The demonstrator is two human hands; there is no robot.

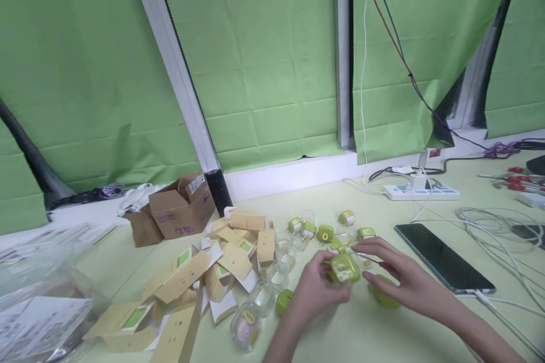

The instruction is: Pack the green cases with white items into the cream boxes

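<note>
My left hand (321, 288) grips a small rounded green case (344, 267) between thumb and fingers, its pale, glossy face turned up. Close on its right is my right hand (402, 277), pinching a thin metal tool (369, 258) that points at the case; the tool's exact kind is not clear. Under my right fingers another green case (383, 292) lies on the table, partly covered. Several similar green cases, such as one green piece (326, 233), are scattered behind my hands. Left of my left wrist, a green part (283, 302) sits beside clear plastic shells (263, 296).
Opened tan cartons (232, 261) are piled to the left, with a brown cardboard box (183, 210) behind. Plastic bags (42, 306) lie far left. A smartphone (445, 258), white cables (498, 232) and a power strip (421, 192) occupy the right. Green curtains hang behind the table.
</note>
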